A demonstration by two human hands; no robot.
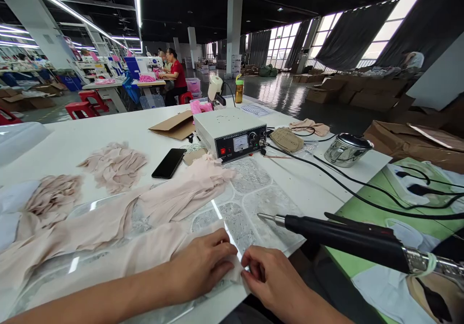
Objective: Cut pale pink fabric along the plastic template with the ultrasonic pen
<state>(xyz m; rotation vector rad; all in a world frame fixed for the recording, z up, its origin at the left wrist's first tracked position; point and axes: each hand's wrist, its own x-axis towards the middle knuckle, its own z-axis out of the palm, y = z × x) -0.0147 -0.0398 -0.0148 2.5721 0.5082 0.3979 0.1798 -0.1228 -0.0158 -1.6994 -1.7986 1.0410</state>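
Observation:
Along the near part of the table runs a long strip of thin beige fabric (145, 251). My left hand (206, 263) lies over its right end, fingers bent and closed on the cloth. Close beside it, my right hand (271, 273) pinches the fabric's end corner between thumb and fingers. Under the cloth is a clear sheet over a grey stone-like pattern (268, 217). A black pen-shaped tool (337, 237) with a metal tip and a cable sits to the right of my right hand, touching neither hand.
Beyond the hands lie more beige fabric (188, 188), a fabric heap (114, 164) and a black phone (168, 163). A control box (232, 135) stands at the back, its black cable (326, 174) running right. A metal-lidded jar (348, 151) stands near the right edge. Farther off, a person (177, 75) sits sewing.

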